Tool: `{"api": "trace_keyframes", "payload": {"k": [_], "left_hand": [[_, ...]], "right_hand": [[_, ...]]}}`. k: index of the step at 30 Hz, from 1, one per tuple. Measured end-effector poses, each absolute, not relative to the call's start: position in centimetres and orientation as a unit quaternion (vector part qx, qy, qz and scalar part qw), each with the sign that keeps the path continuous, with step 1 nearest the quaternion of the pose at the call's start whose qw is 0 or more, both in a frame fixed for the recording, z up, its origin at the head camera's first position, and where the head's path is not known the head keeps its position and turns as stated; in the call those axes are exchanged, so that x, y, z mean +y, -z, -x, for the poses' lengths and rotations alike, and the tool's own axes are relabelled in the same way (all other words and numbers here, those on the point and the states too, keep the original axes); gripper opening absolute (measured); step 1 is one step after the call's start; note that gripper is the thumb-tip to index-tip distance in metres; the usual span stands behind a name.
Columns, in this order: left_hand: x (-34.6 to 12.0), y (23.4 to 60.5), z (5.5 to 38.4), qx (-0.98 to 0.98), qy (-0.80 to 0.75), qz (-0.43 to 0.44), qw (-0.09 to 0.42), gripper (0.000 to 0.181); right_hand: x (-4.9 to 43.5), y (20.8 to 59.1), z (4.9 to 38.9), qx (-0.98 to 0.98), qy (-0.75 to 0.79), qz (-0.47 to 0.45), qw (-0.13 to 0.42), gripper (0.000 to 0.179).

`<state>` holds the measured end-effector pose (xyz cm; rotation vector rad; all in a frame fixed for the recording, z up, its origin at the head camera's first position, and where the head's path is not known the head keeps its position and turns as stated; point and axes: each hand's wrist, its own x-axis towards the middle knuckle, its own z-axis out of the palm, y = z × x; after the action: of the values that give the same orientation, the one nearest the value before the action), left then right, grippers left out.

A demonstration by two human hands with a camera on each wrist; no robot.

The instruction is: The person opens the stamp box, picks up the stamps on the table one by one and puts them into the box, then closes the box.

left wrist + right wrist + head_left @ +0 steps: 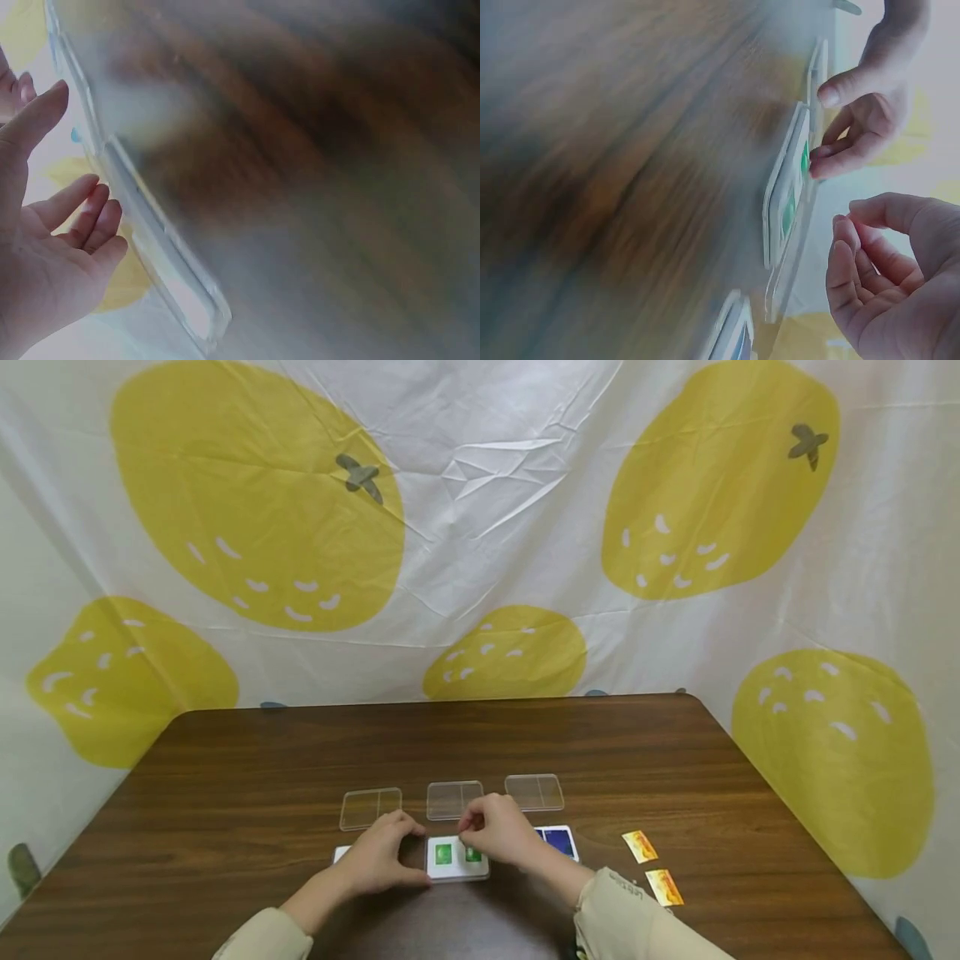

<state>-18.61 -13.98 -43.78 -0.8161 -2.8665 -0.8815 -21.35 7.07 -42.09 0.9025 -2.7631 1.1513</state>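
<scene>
A white flat case [454, 866] with two small green squares [443, 854] on its face lies in front of me. My left hand [378, 856] is at its left side, thumb tip right at the near left corner, fingers loosely bent. Over the right green square, my right hand [504, 833] has its fingers curled, and thumb and fingertips come together; no object shows between them. In the right wrist view, the right hand [892, 277] is just above the case [786, 187]. The right fingers partly hide the right green square.
Behind the case, three clear plastic lids [455, 800] lie in a row. A white case with dark blue squares [559, 841] is partly under my right wrist. The edge of another white case [341, 853] shows beside my left hand. Two orange-yellow cards [664, 887] lie at right.
</scene>
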Motion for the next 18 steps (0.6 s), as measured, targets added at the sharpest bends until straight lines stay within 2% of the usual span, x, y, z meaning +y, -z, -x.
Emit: {"api": "trace_keyframes", "payload": {"k": [8,18], "left_hand": [[-17.4,42.8,17.8,-0.927,0.284,0.243,0.037,0.057],[-22.2,43.5,15.4,-0.945,0.268,0.187,0.020,0.061]], "right_hand": [[10.7,41.2,21.0,-0.876,-0.382,-0.293,0.010,0.003],[16.6,40.1,21.1,-0.888,-0.379,-0.261,0.006,0.003]]}}
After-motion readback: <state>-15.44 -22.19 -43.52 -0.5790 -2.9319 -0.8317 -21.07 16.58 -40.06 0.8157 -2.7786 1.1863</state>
